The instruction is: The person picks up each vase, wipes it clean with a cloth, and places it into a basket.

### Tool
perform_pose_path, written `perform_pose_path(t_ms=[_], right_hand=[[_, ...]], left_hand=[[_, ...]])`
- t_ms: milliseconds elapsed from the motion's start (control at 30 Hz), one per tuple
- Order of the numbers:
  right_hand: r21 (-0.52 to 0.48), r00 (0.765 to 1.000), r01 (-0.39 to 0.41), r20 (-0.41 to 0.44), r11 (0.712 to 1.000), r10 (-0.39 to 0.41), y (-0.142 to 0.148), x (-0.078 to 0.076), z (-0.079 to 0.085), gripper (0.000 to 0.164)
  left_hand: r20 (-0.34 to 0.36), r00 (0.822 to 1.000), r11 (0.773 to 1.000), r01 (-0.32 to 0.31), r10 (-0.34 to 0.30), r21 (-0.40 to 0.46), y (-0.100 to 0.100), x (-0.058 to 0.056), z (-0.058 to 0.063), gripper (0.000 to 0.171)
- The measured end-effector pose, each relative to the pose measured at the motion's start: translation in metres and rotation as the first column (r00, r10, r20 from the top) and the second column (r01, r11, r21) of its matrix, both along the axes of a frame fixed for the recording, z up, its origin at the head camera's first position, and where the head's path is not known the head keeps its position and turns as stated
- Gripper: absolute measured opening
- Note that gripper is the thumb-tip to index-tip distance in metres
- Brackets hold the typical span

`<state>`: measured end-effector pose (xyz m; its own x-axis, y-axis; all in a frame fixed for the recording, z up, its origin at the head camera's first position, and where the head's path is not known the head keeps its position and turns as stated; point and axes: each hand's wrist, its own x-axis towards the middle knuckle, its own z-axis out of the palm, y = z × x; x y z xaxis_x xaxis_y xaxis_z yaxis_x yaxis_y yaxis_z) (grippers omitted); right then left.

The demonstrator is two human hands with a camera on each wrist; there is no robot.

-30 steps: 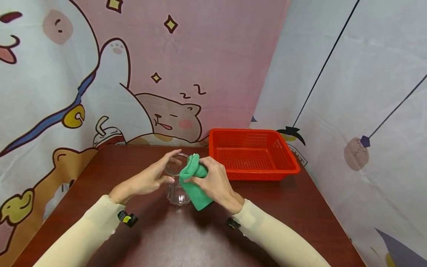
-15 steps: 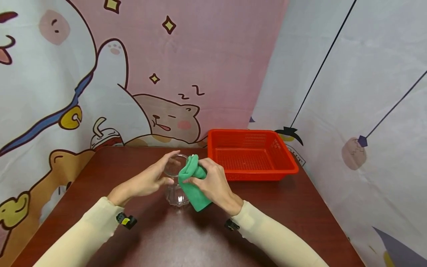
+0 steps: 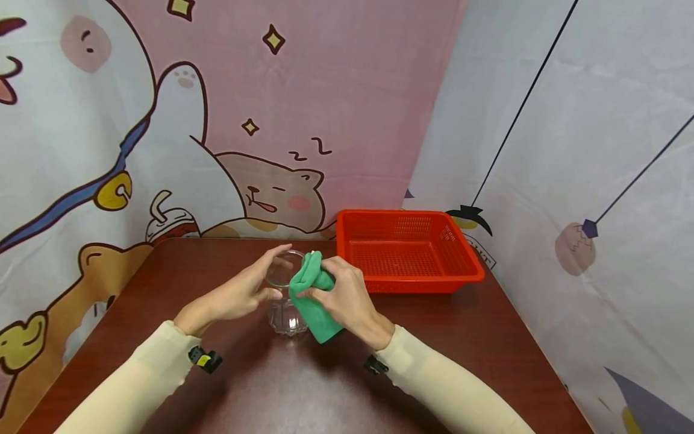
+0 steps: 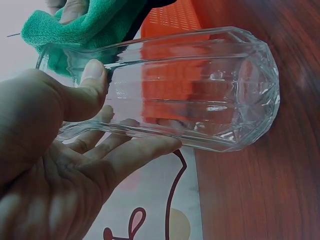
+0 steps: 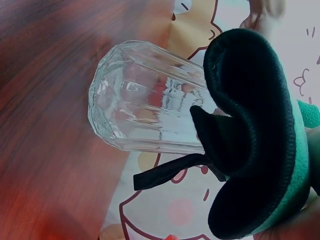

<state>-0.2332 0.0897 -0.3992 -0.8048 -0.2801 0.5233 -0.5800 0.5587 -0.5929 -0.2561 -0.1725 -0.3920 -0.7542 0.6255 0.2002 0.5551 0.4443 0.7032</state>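
A tall clear glass vase (image 3: 287, 319) with faceted sides and a flared rim stands in front of me. My left hand (image 3: 244, 292) holds it near the neck from the left; in the left wrist view the thumb lies on one side of the glass (image 4: 210, 95) and the fingers on the other. My right hand (image 3: 351, 298) grips a folded green cloth (image 3: 321, 319) at the rim's right side. A corner of the cloth hangs down beside the vase. In the right wrist view, the dark side of the cloth (image 5: 270, 130) hides the vase's upper part, and a black strap (image 5: 167, 172) sticks out.
A red perforated plastic basket (image 3: 403, 280) stands at the back of the brown wooden table (image 3: 450, 355), right of my hands. Cartoon-printed fabric (image 3: 352, 108) rises behind the table and along the right side. Each sleeve has a small black device at the wrist.
The head view has shifted very slightly. Both hands, the vase and the cloth keep nearly the same positions, with the same holds.
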Motion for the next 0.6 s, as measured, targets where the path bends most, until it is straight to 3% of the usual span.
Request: perform_pose_path(t_ms=[600], right_hand=[[0.02,1.0,0.004,-0.005,1.0,-0.004,-0.0006,-0.0022,-0.0091,0.049]], left_hand=[[0.019,1.0,1.0,-0.014,0.014,0.003,0.0017,0.0008,-0.0001,0.099]])
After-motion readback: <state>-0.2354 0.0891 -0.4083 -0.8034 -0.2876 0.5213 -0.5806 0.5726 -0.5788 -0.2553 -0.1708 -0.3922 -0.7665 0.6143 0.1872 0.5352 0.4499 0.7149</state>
